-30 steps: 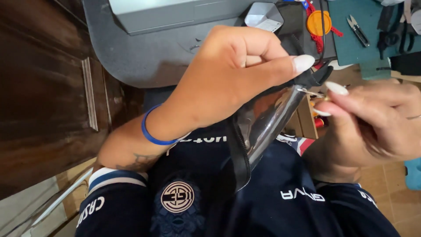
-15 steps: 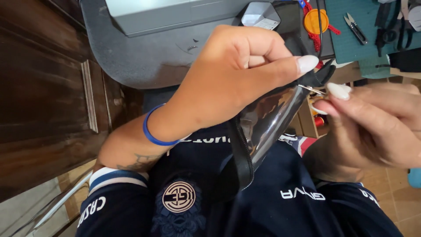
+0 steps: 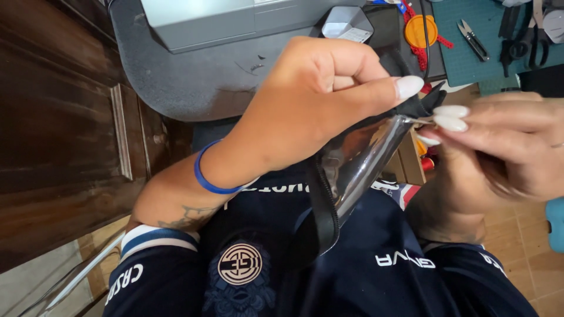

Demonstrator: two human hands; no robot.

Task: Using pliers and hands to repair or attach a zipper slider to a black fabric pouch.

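Note:
My left hand (image 3: 317, 108) grips the top edge of a clear plastic pouch (image 3: 358, 167) with black zipper trim (image 3: 323, 211), pinching it between thumb and fingers. A blue band circles that wrist. My right hand (image 3: 499, 147) pinches a small metal zipper pull (image 3: 422, 121) at the pouch's upper corner, fingertips almost touching the left thumb. The pouch hangs down over my dark blue shirt, just in front of my chest.
A grey machine (image 3: 235, 17) sits on a grey table top (image 3: 194, 82) ahead. A teal cutting mat (image 3: 470, 64) at the top right carries small snips (image 3: 473, 38), black scissors and an orange disc (image 3: 422, 30). Dark wooden panelling (image 3: 59, 135) is to the left.
My right hand has moved up and left, closing onto the pouch's corner beside the left thumb. The left hand keeps its hold with little movement.

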